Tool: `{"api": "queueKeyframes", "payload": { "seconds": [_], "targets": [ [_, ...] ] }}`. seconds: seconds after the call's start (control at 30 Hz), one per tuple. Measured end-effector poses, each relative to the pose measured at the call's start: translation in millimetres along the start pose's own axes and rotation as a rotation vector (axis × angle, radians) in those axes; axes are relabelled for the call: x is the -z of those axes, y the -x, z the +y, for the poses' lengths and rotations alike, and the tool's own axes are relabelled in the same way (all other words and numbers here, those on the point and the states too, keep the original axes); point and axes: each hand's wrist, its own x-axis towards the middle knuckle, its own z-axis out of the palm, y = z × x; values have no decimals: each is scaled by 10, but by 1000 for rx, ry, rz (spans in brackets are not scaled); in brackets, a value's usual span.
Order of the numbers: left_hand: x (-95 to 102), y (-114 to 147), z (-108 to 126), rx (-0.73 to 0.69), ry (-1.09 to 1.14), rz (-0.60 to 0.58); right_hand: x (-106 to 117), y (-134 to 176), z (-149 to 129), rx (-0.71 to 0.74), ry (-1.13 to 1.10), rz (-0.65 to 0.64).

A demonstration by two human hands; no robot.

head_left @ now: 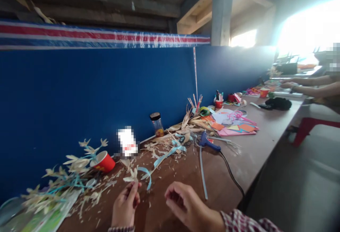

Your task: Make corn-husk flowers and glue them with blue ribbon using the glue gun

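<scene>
Two bare hands, left [126, 202] and right [188, 202], show near one pale flower [132, 176]; the worktop [265, 126] carries one glue gun [208, 143], one jar [157, 126], at least three red cups [106, 162].

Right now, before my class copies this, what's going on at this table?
The person's left hand pinches a pale flower-shaped piece. The right hand is curled nearby; whether it holds anything is unclear. Similar pale flowers are heaped at left by a red cup, and a blue glue gun lies farther back to the right.

Cream flower [132, 176], blue glue gun [208, 143], checked maroon-and-white sleeve [245, 222].
</scene>
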Motion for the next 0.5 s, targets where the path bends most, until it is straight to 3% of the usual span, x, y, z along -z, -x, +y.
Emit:
{"api": "queueKeyframes", "payload": {
  "seconds": [0.17,0.3,0.4,0.5],
  "targets": [
    [30,-27,-34,50,2,14,727,57,361,-2,436,149],
    [31,-32,-65,-5,-53,-16,1287,-74,650,-23,827,290],
    [1,8,-44,-66,-68,35,1546,-134,792,-107,1007,360],
    [-46,58,7,-142,-145,98,1667,-167,894,-205,1113,363]
  ]
}}
